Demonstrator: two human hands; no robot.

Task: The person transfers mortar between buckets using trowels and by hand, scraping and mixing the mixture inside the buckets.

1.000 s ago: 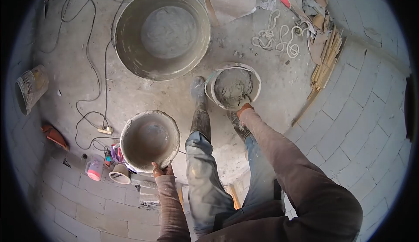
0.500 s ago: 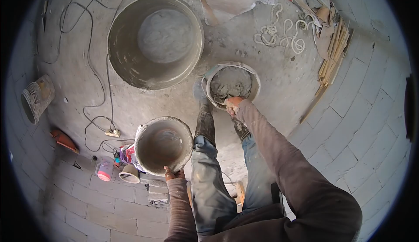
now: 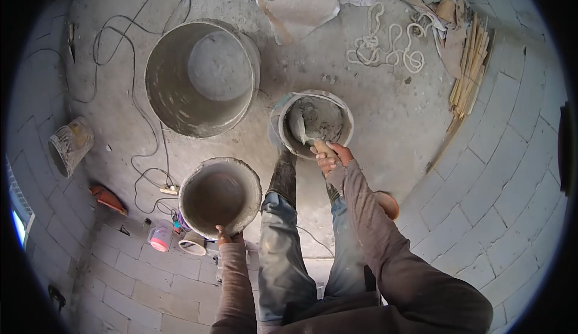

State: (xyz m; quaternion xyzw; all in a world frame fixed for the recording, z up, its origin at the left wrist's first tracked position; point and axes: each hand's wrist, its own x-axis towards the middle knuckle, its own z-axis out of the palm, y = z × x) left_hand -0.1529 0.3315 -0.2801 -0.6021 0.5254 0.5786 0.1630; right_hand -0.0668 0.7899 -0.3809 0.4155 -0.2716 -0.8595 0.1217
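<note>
My left hand (image 3: 229, 235) grips the near rim of a round, mortar-stained basin (image 3: 188, 180), with its thumb over the edge. Only a thin grey film shows inside the basin. My right hand (image 3: 331, 157) is closed around the light wooden handle of a trowel (image 3: 326, 148). The trowel's blade reaches into a bucket (image 3: 347, 130) that stands between my feet. Wet grey mortar (image 3: 322, 116) fills much of the bucket, and part of the blade is hidden in it or coated by it.
A large tub (image 3: 251, 63) with grey material at its bottom stands at the upper left. Cable (image 3: 133, 87) runs left of it. A white rope (image 3: 391, 54) and wooden strips (image 3: 471, 75) lie at the right. A stained bucket (image 3: 81, 144) and pink-lidded container (image 3: 159, 238) are at the left.
My right hand has come up from the mortar, and the trowel's handle now shows in it. The view has shifted. My left hand still holds the basin.
</note>
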